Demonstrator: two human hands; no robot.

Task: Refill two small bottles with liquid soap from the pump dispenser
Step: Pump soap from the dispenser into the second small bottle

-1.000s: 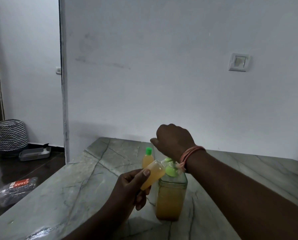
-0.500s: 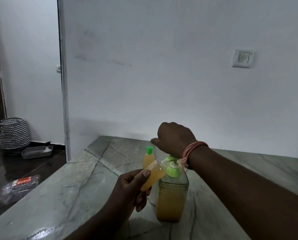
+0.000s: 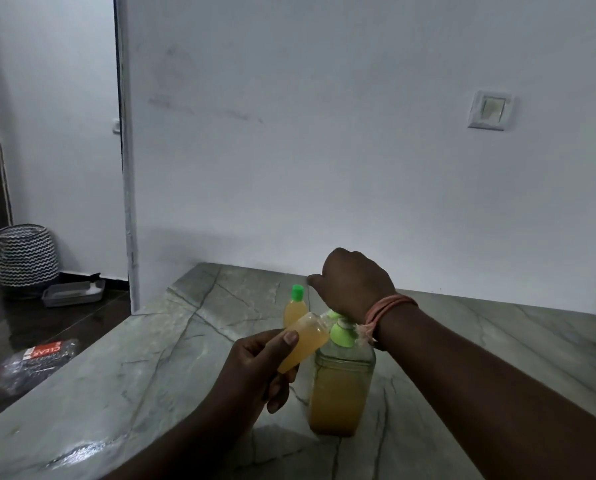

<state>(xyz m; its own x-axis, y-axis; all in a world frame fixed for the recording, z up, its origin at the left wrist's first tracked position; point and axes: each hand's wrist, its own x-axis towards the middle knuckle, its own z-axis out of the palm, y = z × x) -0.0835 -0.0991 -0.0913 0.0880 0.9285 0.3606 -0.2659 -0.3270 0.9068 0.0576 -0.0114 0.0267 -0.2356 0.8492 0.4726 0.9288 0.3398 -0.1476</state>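
Observation:
The pump dispenser (image 3: 341, 393), a clear square bottle about two thirds full of orange-yellow soap with a green pump collar, stands on the marble counter (image 3: 151, 375). My right hand (image 3: 353, 284) sits on top of its pump head, fingers curled downward over it. My left hand (image 3: 258, 368) grips a small uncapped bottle (image 3: 303, 341) of yellow soap, tilted with its mouth up against the pump spout. A second small bottle (image 3: 295, 308) with a green cap stands upright just behind, apart from both hands.
The counter meets a white wall with a switch plate (image 3: 490, 110). Left of the counter's edge the dark floor holds a zigzag basket (image 3: 26, 259), a grey tray (image 3: 73, 292) and a plastic-wrapped packet (image 3: 37, 362).
Both hands and the bottles keep the same pose; only the head camera has shifted slightly. My right hand stays on the pump head.

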